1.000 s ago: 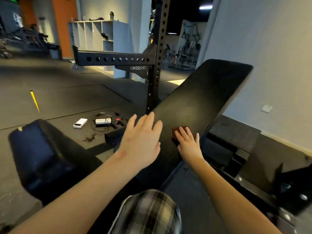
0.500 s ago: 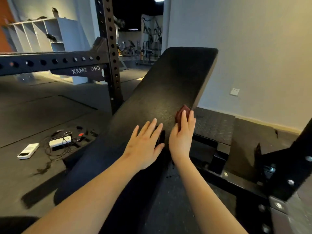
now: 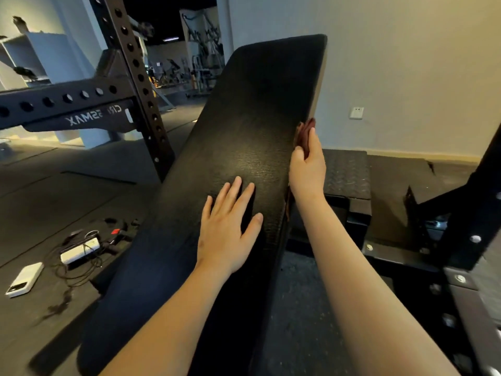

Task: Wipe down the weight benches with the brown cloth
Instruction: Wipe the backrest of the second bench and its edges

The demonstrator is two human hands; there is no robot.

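On bench [image 3: 244, 131] right edge: cloth [image 3: 305, 131], brown, bunched, pressed to the bench's side.
Right hand [image 3: 307, 169]: your straight fingers flatten the cloth against that edge; thumb on bench top.
Left hand [image 3: 227, 229]: flat, spread, resting on bench top, holding nothing.
Method: slide along the whole edge with even pressure; brace with your left.

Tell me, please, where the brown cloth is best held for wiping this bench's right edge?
Probably its middle, from the right: the brown cloth lies against the bench pad's narrow right edge, where the right hand's flat fingers pin it well.
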